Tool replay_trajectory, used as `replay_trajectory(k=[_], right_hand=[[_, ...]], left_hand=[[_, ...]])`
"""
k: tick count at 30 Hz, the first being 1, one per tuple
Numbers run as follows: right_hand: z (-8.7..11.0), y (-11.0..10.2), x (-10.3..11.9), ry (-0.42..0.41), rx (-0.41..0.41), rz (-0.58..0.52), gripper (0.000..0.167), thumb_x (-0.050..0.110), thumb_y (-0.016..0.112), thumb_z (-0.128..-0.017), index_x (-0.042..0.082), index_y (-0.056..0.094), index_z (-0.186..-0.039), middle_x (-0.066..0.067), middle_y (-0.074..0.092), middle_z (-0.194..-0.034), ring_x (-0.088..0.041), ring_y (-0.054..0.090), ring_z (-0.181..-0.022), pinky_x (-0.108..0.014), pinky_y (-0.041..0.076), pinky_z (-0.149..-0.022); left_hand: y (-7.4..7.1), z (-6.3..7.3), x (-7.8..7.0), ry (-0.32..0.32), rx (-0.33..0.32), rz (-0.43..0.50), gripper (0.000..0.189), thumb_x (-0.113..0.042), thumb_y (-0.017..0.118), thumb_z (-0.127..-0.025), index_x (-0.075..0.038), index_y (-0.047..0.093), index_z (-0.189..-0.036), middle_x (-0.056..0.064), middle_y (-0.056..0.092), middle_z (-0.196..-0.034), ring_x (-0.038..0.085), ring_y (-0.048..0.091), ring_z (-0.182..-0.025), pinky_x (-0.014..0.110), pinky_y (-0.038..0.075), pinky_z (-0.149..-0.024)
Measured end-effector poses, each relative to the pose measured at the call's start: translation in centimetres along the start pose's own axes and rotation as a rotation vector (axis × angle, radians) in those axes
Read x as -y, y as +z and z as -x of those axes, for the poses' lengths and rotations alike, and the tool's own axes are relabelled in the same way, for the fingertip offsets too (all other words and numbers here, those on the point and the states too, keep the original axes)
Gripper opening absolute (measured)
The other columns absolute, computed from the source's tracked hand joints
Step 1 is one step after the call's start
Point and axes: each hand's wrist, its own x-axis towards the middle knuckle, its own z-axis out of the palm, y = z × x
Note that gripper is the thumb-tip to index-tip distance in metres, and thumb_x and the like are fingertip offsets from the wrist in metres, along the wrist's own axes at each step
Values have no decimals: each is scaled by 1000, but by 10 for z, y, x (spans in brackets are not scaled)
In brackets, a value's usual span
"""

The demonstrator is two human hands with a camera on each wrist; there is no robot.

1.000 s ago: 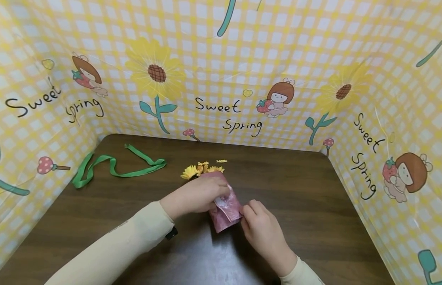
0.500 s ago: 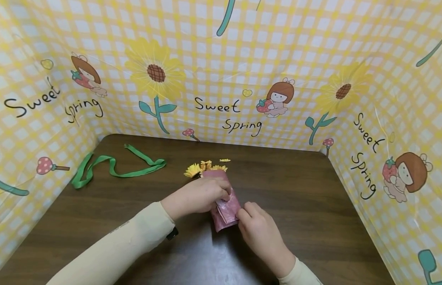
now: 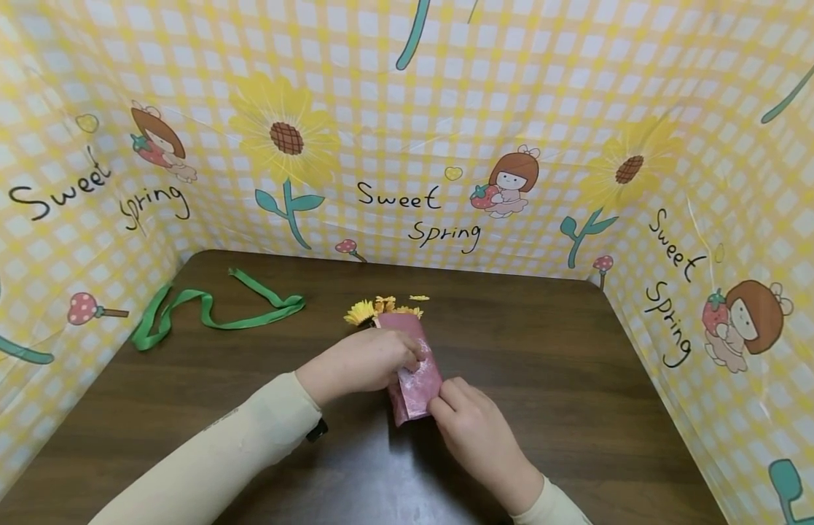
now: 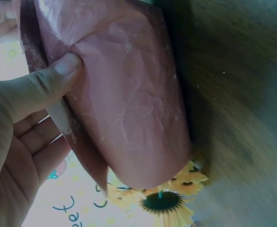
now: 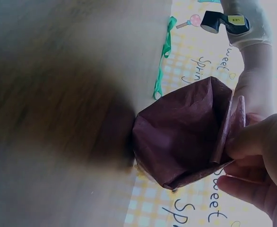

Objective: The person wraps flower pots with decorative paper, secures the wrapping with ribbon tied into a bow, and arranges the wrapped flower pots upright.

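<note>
Pink wrapping paper is rolled around a bunch of artificial sunflowers, whose yellow heads stick out at its far end. My left hand grips the roll from the left. In the left wrist view its thumb presses on the paper, with the other fingers behind the overlapping edge. At the near right side, my right hand pinches the paper's edge. The right wrist view looks into the near end of the roll, where a folded flap lies between thumb and fingers. The stems are hidden inside.
A long green ribbon lies in loose bends on the far left of the dark wooden table. A small yellow petal-like piece lies just beyond the flowers. Yellow checked cloth walls in the back and both sides.
The flap at the near end has been drawn over the roll and lies flatter. My right hand has moved left and slightly down with it, and the flowers have shifted a little right.
</note>
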Motion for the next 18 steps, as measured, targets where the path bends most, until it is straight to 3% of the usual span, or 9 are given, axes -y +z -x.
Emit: replay_trajectory(k=[8, 10, 13, 15, 18], right_hand=[[2, -6, 4, -93, 28, 14, 32, -3, 36, -97, 11, 55, -75, 0, 45, -78, -17, 45, -70, -27, 42, -62], [2, -10, 5, -96, 33, -32, 26, -1, 44, -97, 11, 58, -78, 0, 47, -80, -17, 47, -72, -25, 43, -63], [1, -15, 4, -13, 68, -79, 10, 7, 71, -89, 11, 61, -88, 1, 49, -86, -16, 51, -77, -26, 48, -65], [1, -17, 3, 89, 118, -69, 32, 16, 87, -78, 12, 61, -96, 1, 49, -90, -17, 52, -80, -28, 50, -65], [1, -15, 2, 226, 221, 22, 57, 26, 98, -65, 12, 56, -101, -1, 48, -92, -19, 53, -81, -32, 52, -63]], left_hand=[[7, 0, 9, 17, 11, 89, 25, 1, 78, -84, -15, 80, -104, -3, 75, -117, 10, 68, -111, 27, 56, -92], [8, -1, 10, 28, 13, 103, 24, 0, 79, -85, -15, 80, -104, -3, 74, -116, 9, 68, -110, 27, 56, -91], [8, -3, 11, 31, 7, 119, 21, -2, 80, -85, -15, 79, -101, -5, 74, -111, 8, 67, -102, 25, 56, -88], [9, -4, 12, 21, 2, 128, 18, -4, 81, -84, -16, 76, -96, -7, 72, -104, 6, 64, -93, 24, 55, -82], [11, -3, 13, -4, 2, 142, 16, -8, 83, -84, -18, 72, -91, -7, 70, -100, 6, 60, -88, 23, 54, -79]])
